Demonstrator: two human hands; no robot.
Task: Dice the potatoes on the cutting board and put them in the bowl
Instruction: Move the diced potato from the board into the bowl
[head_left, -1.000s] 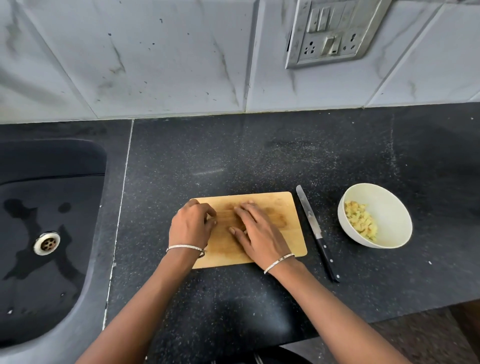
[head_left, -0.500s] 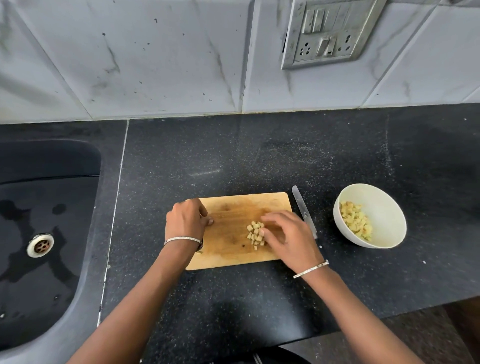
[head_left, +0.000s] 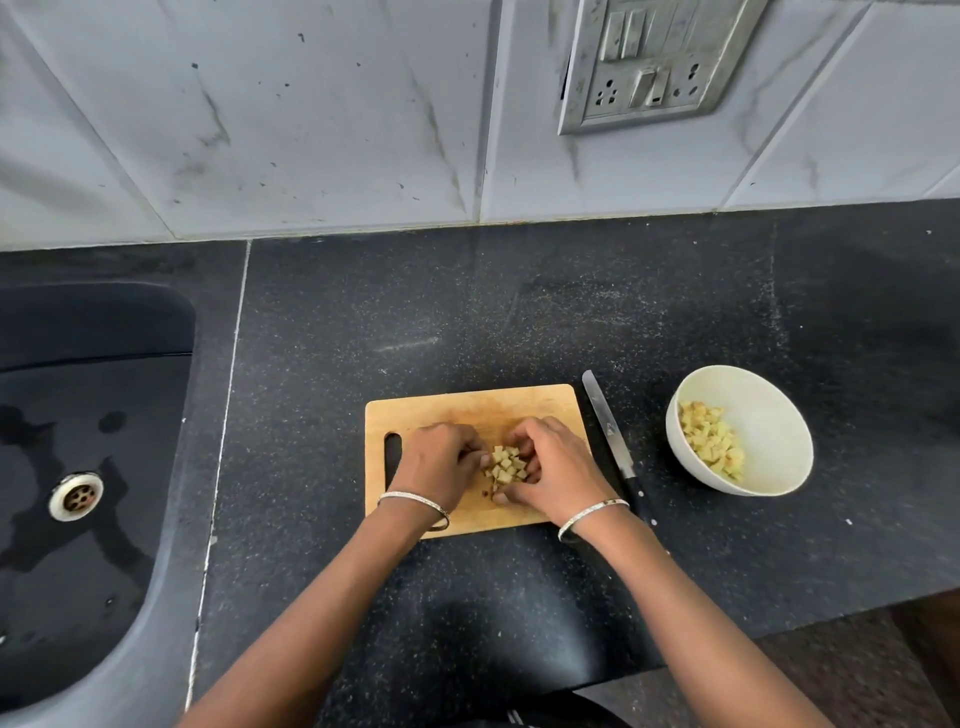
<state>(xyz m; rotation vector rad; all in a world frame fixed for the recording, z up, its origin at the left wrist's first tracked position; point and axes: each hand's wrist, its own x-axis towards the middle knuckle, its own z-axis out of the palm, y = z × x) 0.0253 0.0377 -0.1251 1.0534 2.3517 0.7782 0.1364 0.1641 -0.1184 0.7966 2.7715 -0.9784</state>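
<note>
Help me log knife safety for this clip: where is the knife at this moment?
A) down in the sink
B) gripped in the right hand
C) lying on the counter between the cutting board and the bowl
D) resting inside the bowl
C: the knife lies flat on the counter between the cutting board and the bowl, while the left hand and right hand cup the diced potatoes.

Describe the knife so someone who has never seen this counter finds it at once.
On the black counter lies a wooden cutting board. The knife lies flat between it and the white bowl. It is the only long, thin thing there: steel blade, black handle.
</note>
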